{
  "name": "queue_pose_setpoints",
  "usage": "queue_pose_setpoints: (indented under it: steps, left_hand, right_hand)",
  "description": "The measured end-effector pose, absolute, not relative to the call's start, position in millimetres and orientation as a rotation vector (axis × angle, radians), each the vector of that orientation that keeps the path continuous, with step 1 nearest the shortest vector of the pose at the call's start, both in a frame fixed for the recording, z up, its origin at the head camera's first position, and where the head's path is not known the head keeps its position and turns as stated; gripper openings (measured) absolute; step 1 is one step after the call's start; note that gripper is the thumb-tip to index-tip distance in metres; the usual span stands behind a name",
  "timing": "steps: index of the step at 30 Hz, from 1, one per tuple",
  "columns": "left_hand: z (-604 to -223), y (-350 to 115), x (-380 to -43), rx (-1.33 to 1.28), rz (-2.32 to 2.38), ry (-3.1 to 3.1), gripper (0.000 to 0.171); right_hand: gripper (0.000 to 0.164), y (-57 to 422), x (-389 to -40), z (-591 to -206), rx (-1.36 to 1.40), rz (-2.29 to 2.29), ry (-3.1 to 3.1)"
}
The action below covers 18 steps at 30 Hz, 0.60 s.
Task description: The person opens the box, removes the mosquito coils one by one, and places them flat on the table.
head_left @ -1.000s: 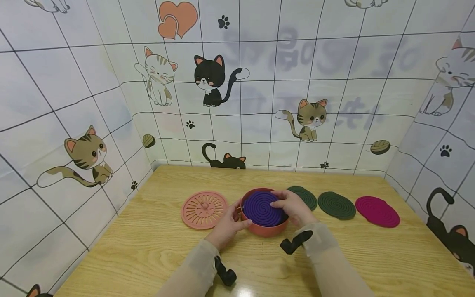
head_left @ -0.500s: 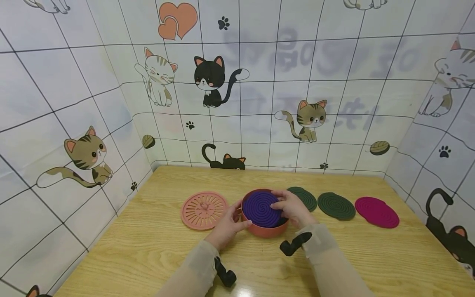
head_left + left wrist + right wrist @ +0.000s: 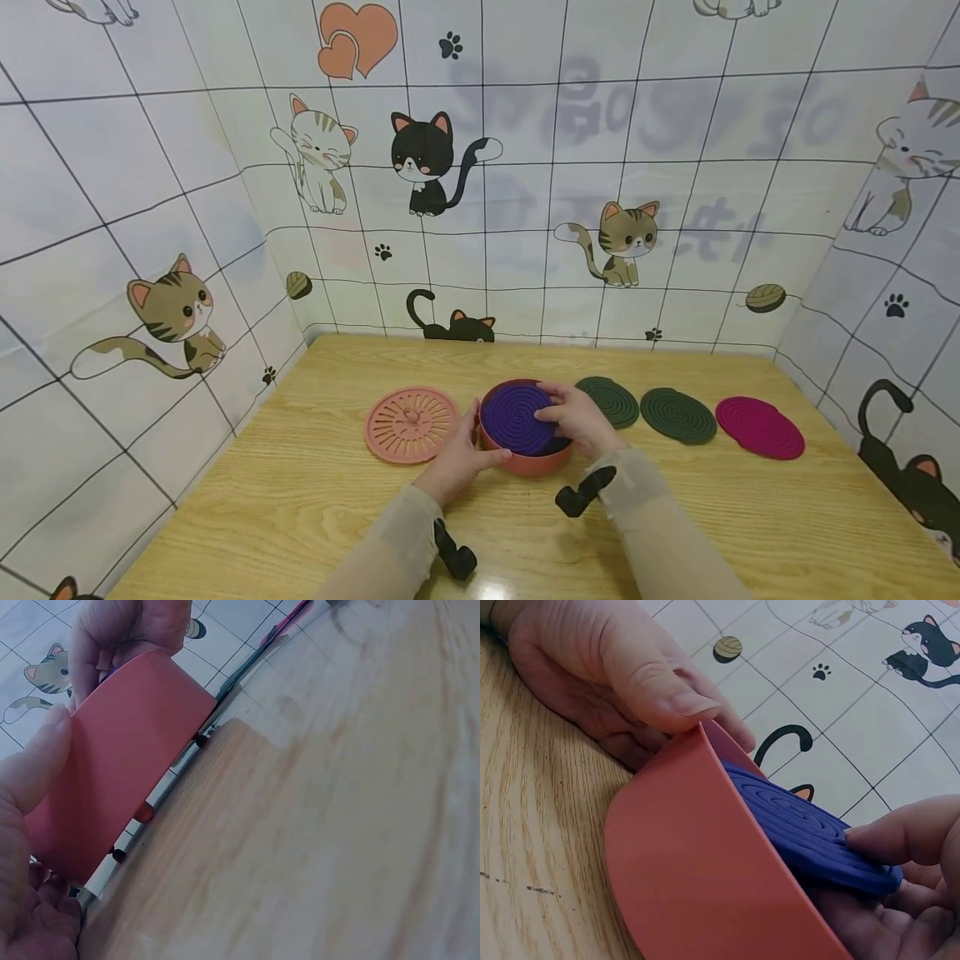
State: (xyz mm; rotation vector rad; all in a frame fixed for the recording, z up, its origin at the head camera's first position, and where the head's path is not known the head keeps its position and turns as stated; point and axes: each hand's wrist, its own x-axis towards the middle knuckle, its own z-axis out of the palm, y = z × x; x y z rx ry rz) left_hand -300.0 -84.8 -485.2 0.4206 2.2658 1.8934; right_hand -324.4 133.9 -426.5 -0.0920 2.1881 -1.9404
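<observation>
A round coral-red box (image 3: 534, 465) stands at the middle of the table. My left hand (image 3: 457, 458) grips its left side, the thumb near the rim in the right wrist view. A blue-purple spiral coaster (image 3: 517, 419) lies tilted in the box's mouth, its right side raised. My right hand (image 3: 577, 417) pinches that raised edge, thumb on top and fingers underneath, as the right wrist view shows. In the left wrist view the box wall (image 3: 127, 750) hides most of the coaster, and small dark feet show beneath it.
A pink slotted lid (image 3: 412, 425) with a small knob lies left of the box. To the right lie dark green spiral coasters (image 3: 678, 415) in two groups, then overlapping magenta ones (image 3: 761, 427). A cat-patterned wall covering (image 3: 525, 275) rises behind the table (image 3: 300, 517).
The box, the coaster and my right hand have shifted slightly left. Both holds stay the same, and the lid and the other coasters have not moved.
</observation>
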Motion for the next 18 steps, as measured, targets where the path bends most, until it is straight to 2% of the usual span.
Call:
queue_pose_setpoints:
  steps: [7,18]
  left_hand:
    - [-485.1,-85.0,-299.2,0.412,1.881,2.269,0.109]
    - [-483.8,-85.0,-298.1,0.429,1.911,2.257,0.106]
  right_hand:
    - [0.061,132.9,-322.9,-424.0,-0.053,-1.932,2.216]
    - [0.057,150.7,-323.8,-421.8,0.005,-2.096,2.099]
